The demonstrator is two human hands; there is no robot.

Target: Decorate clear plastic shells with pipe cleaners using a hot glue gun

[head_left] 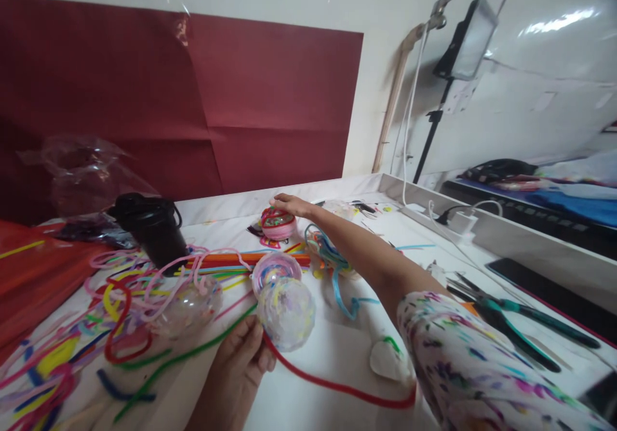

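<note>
My left hand (247, 347) pinches the rim of an opened ball at the near middle of the table. Its front half is a translucent plastic shell (287, 315) with smeared colours; behind it lies the other half, a cup lined with pink pipe cleaner (284, 263). From my left fingers a red pipe cleaner (337, 387) trails to the right. My right arm stretches far forward, and my right hand (291, 205) is closed over the top of a pink and red wrapped ball (278, 227); its fingertips are partly hidden. Beside that forearm sits a ball with blue pipe cleaner (324, 246).
Loose coloured pipe cleaners (116, 302) and a clear ball (190, 302) cover the left side. A black tumbler (152, 232) leans there. Green-handled pliers (501, 315), a phone (554, 296) and a white plug adapter (461, 222) lie right. A lamp (467, 39) stands behind.
</note>
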